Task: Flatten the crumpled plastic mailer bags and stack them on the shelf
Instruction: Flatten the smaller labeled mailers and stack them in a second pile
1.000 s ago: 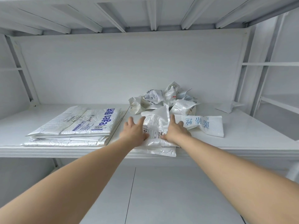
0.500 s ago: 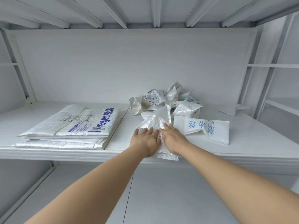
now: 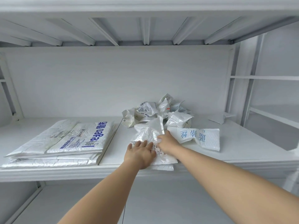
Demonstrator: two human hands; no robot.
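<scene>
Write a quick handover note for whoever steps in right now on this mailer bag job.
Left hand: flat, palm down on the crinkled white plastic mailer at the shelf's front edge.
Right hand: fingers pressing the same mailer's right side, not gripping.
Done: neat stack of flattened white mailers with blue print at left on the white metal shelf.
Left: finish smoothing this mailer and move it to the stack; then the half-flattened white mailer with blue characters and the crumpled pile of white bags behind.

You are looking at blue letters "eyeo" showing on the top bag of the flat stack (image 3: 90, 136); blue Chinese characters are showing on the bag at right (image 3: 199, 137), unreadable.
</scene>
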